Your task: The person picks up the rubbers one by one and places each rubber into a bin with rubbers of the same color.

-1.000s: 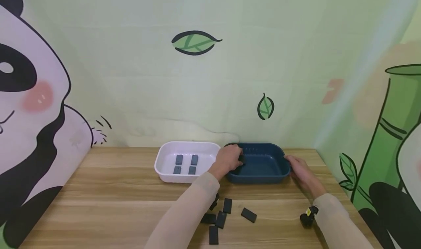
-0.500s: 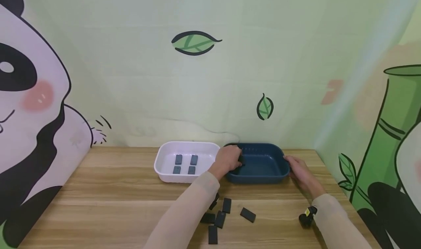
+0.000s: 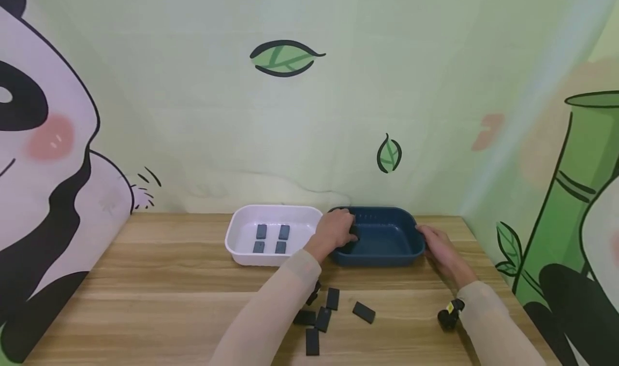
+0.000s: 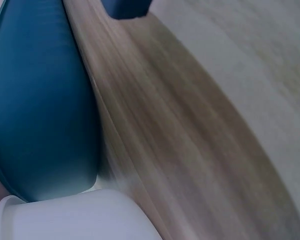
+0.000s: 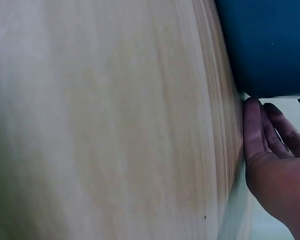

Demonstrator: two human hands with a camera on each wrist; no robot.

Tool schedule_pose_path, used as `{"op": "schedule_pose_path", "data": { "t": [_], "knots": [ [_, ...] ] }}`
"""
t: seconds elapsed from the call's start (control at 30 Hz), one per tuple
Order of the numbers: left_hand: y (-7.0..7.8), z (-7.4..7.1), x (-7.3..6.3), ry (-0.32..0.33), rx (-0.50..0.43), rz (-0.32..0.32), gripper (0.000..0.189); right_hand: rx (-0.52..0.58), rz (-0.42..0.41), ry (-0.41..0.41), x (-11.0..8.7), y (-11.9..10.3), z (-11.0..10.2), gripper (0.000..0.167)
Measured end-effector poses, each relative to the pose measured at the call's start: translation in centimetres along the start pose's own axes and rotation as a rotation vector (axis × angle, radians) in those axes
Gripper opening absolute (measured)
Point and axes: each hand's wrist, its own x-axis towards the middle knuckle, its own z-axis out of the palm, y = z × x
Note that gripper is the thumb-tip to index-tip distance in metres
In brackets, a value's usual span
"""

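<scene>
A dark blue tray (image 3: pixel 382 259) stands at the table's back, its left end close to a white tray (image 3: pixel 276 259). My left hand (image 3: pixel 335 230) reaches over the blue tray's left rim; its thumb and fingers pinch a black tile (image 3: pixel 355 231), mostly hidden behind them. Several small dark tiles (image 3: pixel 284 232) lie in two rows inside the white tray. At the blue tray's right end rests my right hand (image 3: pixel 441 248). In the right wrist view its fingers (image 5: pixel 253 127) are fairly straight and meet the tray's (image 5: pixel 270 50) lower edge.
Several loose black tiles (image 3: pixel 312 342) lie on the wooden table (image 3: pixel 159 301) in front of the trays, some partly behind the left sleeve (image 3: pixel 271 312). One tile (image 3: pixel 364 312) lies apart to the right. A printed cloth wall (image 3: pixel 203 113) stands right behind the trays.
The head view has tilted slightly, so everything sits a little higher in it. Both hands stay at the blue tray, with only a slight shift of the left fingers.
</scene>
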Motion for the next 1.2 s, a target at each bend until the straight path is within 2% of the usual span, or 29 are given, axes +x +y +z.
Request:
{"op": "schedule_pose_path", "data": {
  "t": [0.23,0.47,0.57,0.67,0.83,0.93,1.07,1.2],
  "knots": [
    [-0.1,-0.1,0.0,0.021,-0.083,-0.016,0.045,0.008,-0.005,0.015,-0.1,-0.1,0.0,0.04],
    [-0.6,-0.8,0.0,0.084,-0.26,-0.023,0.05,0.045,-0.025,0.019,-0.1,-0.1,0.1,0.027],
    [-1.0,-1.8,-0.2,0.132,-0.351,-0.015,0.052,0.05,-0.01,0.01,-0.2,0.0,0.3,0.026],
    [-1.2,-3.8,-0.8,0.166,-0.406,0.026,0.053,0.07,0.002,0.018,-0.1,0.0,0.3,0.027],
    [-1.4,-7.8,-3.1,0.171,-0.406,0.111,0.055,0.071,0.008,0.022,0.0,-0.1,0.3,0.032],
    [-1.5,-9.5,-4.6,0.188,-0.379,0.165,0.054,0.058,0.003,0.019,0.0,-0.1,0.2,0.033],
    [-1.8,-10.7,-7.2,0.191,-0.343,0.261,0.052,0.048,-0.002,0.017,0.0,-0.1,0.2,0.032],
    [-1.9,-10.8,-10.3,0.118,-0.315,0.326,0.053,0.04,0.003,0.012,-0.2,-0.4,0.3,0.031]
  ]
}}
